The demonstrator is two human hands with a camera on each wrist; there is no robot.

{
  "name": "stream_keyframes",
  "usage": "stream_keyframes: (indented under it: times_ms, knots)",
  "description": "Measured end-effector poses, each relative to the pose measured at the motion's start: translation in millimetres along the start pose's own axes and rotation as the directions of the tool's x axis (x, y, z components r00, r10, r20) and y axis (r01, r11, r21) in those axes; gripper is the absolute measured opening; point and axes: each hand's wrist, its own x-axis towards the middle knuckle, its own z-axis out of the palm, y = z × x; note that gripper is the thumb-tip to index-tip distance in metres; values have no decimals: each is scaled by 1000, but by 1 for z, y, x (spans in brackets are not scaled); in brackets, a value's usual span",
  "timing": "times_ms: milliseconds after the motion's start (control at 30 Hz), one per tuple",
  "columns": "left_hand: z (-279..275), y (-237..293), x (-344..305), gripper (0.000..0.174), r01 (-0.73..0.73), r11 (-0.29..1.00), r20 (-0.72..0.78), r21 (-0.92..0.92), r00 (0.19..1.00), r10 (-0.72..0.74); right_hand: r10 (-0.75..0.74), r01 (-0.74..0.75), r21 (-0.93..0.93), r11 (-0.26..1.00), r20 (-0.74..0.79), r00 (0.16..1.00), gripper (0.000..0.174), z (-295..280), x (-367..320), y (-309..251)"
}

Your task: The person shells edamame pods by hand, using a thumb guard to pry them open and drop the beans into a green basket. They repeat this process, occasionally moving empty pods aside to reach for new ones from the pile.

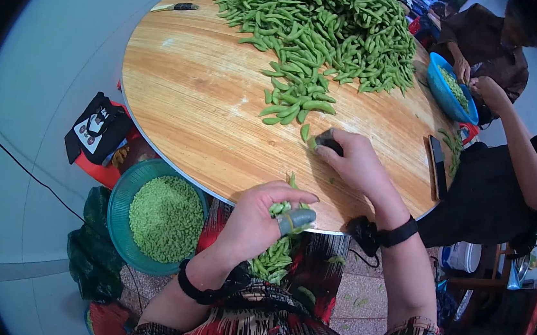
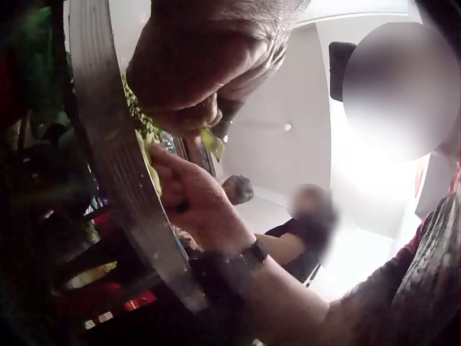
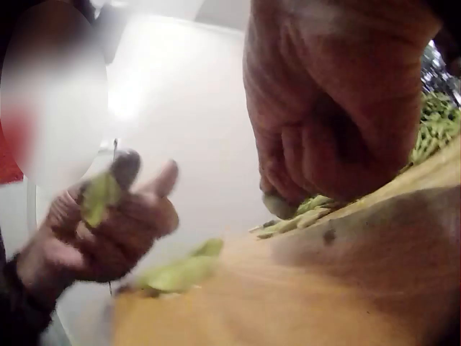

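In the head view the left hand (image 1: 253,221) is at the table's near edge, a grey cover on its thumb. A green pod (image 3: 101,198) rests between its thumb and fingers in the right wrist view. Over the tabletop the right hand (image 1: 356,163), a dark cover on its thumb, pinches a green pod (image 1: 311,144) at its fingertips. Another pod (image 1: 305,132) lies just beyond them. A large heap of pods (image 1: 321,24) covers the far side of the round wooden table (image 1: 186,82). More pods (image 1: 272,258) lie below the left hand, on the lap.
A teal basket of shelled beans (image 1: 166,222) stands left of the lap. A knife (image 1: 175,7) lies on the table's far left, a phone (image 1: 437,167) at the right edge. Another person's hands are over a blue bowl (image 1: 440,93). A black bag (image 1: 98,128) is left of the table.
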Motion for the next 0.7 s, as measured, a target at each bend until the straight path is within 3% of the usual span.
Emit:
stream_keyframes:
  times_ms: [33, 67, 100, 133, 167, 200, 267, 367, 467, 500, 600, 667, 700]
  knots:
    - [3, 7, 1, 32, 161, 955, -77, -248, 980, -185, 5, -5, -3, 1000, -5, 1000, 19, -3, -6, -4]
    - [4, 10, 2, 38, 286, 825, -103, -487, 920, -379, 253, -310, 478, 822, 181, 950, 18, -9, -15, -11]
    - [4, 10, 2, 38, 289, 824, -98, -487, 920, -380, 348, -560, 751, 350, 451, 822, 19, -14, -23, -21]
    - [4, 8, 3, 38, 243, 718, -79, -652, 920, -383, 353, -560, 752, 346, 449, 821, 19, -13, -33, -26]
    - [4, 8, 5, 39, 189, 584, -61, -789, 922, -381, 267, -567, 813, 130, 522, 810, 18, -12, -42, -31]
    - [3, 10, 7, 39, 191, 586, -58, -788, 923, -379, 163, -564, 821, -93, 571, 805, 17, -11, -49, -35]
    - [2, 16, 9, 40, 298, 433, 116, -851, 910, -399, 150, -585, 807, -83, 590, 793, 16, -7, -58, -48]
    - [6, 9, 7, 27, 217, 419, 37, -882, 917, -396, 271, -540, 786, 301, 472, 839, 25, -6, -69, -65]
    - [6, 8, 6, 17, 152, 481, -81, -863, 900, -428, 275, -508, 783, 358, 432, 859, 27, -13, -79, -71]
    - [6, 9, 6, 17, 153, 482, -80, -863, 900, -428, 189, -476, 833, 281, 438, 879, 29, -13, -83, -66]
    - [6, 12, 6, 10, 147, 526, -105, -838, 902, -420, 131, -467, 862, 196, 449, 884, 28, -11, -86, -68]
    - [10, 14, 7, 5, 146, 649, -185, -747, 891, -414, 146, -478, 856, 199, 456, 878, 26, -9, -86, -69]
    - [10, 14, 6, 5, 148, 649, -183, -746, 891, -414, 163, -491, 848, 202, 465, 870, 25, -8, -86, -70]
